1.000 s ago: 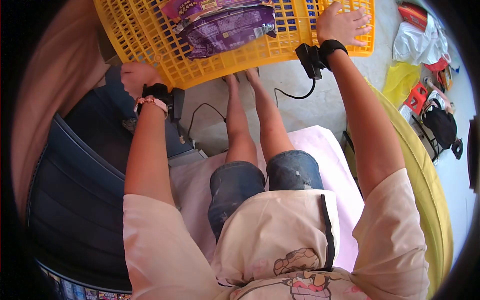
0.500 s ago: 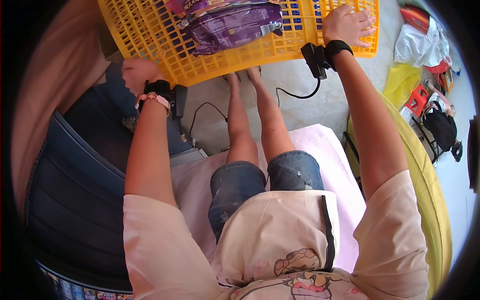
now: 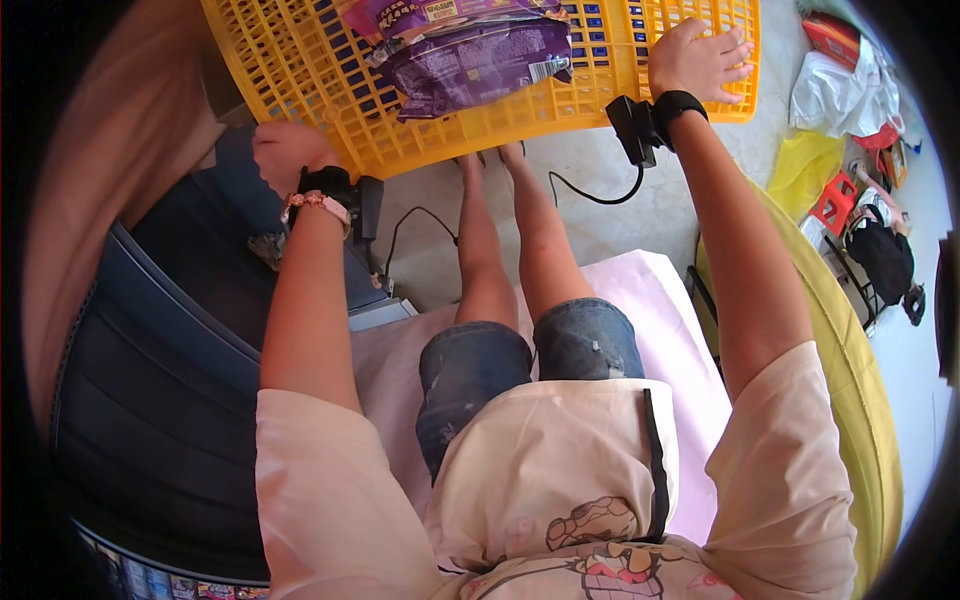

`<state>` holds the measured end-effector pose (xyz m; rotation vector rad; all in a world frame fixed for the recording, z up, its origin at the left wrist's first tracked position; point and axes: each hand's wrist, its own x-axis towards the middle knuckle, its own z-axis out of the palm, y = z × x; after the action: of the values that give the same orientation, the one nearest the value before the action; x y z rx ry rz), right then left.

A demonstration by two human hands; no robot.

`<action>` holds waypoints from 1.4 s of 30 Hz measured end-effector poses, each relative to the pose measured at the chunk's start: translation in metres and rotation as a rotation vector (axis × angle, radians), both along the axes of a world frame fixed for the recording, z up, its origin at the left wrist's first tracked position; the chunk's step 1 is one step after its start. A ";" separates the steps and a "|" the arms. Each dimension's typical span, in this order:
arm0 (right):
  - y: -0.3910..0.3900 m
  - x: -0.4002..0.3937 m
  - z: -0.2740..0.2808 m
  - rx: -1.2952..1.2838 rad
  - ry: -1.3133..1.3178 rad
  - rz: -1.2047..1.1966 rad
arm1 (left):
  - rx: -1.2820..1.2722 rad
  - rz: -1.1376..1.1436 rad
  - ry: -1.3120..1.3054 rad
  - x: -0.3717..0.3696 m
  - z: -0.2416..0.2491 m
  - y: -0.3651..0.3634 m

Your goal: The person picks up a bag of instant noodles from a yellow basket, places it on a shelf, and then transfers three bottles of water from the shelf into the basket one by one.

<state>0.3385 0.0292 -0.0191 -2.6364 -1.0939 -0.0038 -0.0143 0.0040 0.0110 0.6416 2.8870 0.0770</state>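
A yellow plastic basket (image 3: 420, 150) with a slatted grid spans the top of the view. Purple printed snack bags (image 3: 480, 65) lie in it, overlapping. My right hand (image 3: 700, 62) rests on the basket's right side, its fingers spread over the grid. At the basket's near left corner is my left hand (image 3: 290, 152), its fingers curled; what they close on, if anything, is hidden. Each wrist wears a black strap with a small black device, the right one (image 3: 632, 130) trailing a cable. A pink bracelet (image 3: 320, 203) is also on the left wrist.
My legs stretch out under the basket, over a pale pink cloth-covered surface (image 3: 650, 290). Dark blue padded furniture (image 3: 150, 400) curves along the left. At right are a yellow cover (image 3: 870, 440), plastic bags (image 3: 840, 95), a red stool (image 3: 833, 200) and another person in dark clothing (image 3: 885, 260).
The basket with its bags has shifted slightly down and to the right. Both my hands moved along with it, the left a little more. The finger poses look much the same.
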 end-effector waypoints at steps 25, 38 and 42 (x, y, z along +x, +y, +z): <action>0.001 -0.006 0.004 -0.063 -0.026 -0.056 | -0.031 0.019 0.071 -0.007 -0.009 -0.007; 0.001 -0.011 0.005 -0.109 -0.039 -0.072 | -0.004 0.094 0.052 0.000 0.002 0.000; 0.002 -0.011 0.006 -0.106 -0.039 -0.077 | -0.067 -0.045 0.134 -0.006 -0.005 -0.006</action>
<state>0.3276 0.0315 -0.0128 -2.7831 -1.0304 -0.0135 -0.0207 -0.0019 0.0057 0.7247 2.9867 -0.0711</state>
